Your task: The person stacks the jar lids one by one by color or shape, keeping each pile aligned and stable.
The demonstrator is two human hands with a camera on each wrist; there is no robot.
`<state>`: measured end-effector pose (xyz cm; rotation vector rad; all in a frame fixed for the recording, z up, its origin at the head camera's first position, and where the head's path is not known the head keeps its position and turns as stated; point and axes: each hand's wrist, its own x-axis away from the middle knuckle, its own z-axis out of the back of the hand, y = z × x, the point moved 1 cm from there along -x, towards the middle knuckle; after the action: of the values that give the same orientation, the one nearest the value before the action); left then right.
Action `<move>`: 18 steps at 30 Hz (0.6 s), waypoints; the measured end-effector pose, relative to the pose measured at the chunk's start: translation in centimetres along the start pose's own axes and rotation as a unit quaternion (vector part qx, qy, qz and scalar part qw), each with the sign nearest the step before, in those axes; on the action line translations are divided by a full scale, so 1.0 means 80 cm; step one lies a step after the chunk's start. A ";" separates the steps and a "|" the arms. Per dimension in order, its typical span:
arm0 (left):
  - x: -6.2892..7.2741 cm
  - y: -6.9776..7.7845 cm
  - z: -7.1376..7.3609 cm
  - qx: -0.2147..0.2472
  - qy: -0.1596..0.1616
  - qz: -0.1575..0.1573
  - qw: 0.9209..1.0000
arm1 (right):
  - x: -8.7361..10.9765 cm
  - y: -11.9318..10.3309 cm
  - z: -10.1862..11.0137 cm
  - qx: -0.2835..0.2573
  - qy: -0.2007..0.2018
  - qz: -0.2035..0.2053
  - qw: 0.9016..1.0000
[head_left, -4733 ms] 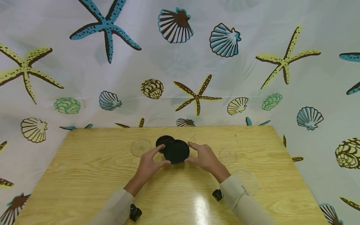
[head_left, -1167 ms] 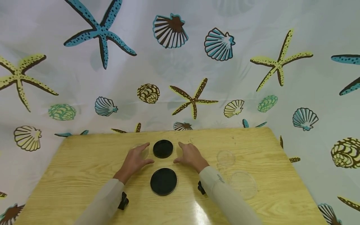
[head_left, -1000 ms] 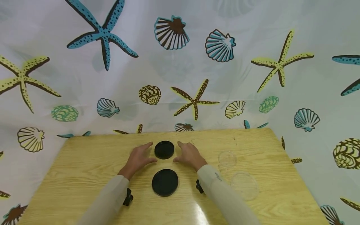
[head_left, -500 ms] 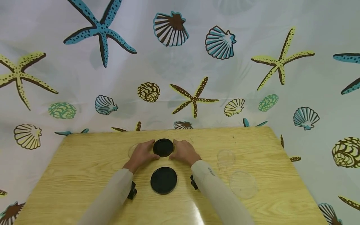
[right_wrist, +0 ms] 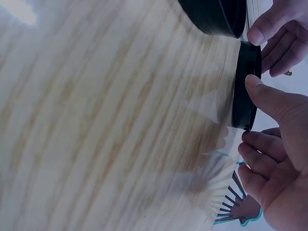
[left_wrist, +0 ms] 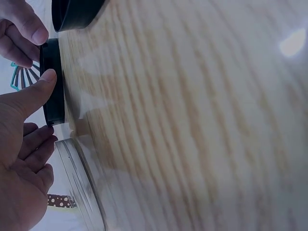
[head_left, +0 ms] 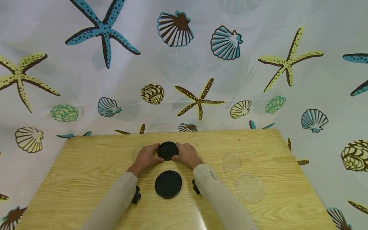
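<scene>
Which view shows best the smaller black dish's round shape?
The head view: there the smaller black dish appears from above, its round outline clear. Both wrist views show it nearly edge-on, mostly its side.

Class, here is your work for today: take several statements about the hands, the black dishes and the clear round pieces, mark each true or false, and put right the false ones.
1. The left hand and the right hand both touch the smaller black dish. True.
2. The larger black dish lies nearer to the person than the smaller one. True.
3. The larger black dish is gripped by the left hand. False: it rests on the table, with neither hand on it.
4. Two clear round pieces lie on the person's right. True.
5. Both sleeves are black. False: the sleeves are light beige.
</scene>
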<state>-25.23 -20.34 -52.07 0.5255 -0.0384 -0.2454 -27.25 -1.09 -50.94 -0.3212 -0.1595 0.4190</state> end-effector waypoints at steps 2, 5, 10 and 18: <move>-0.001 0.001 0.000 -0.005 -0.001 0.002 1.000 | 0.000 0.000 0.001 0.002 0.000 0.002 1.000; -0.002 0.005 0.002 -0.004 -0.001 0.010 1.000 | 0.001 0.000 0.004 0.001 0.002 0.004 1.000; 0.000 0.012 0.009 0.015 -0.001 0.034 0.999 | 0.001 0.002 0.010 -0.001 0.007 0.002 1.000; 0.010 0.018 0.014 0.024 0.007 0.027 0.999 | 0.008 0.002 0.014 0.018 0.006 0.018 1.000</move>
<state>-24.27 -19.86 -50.37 0.5739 -0.0444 -0.1887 -27.02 -0.36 -49.90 -0.2911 -0.1349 0.4545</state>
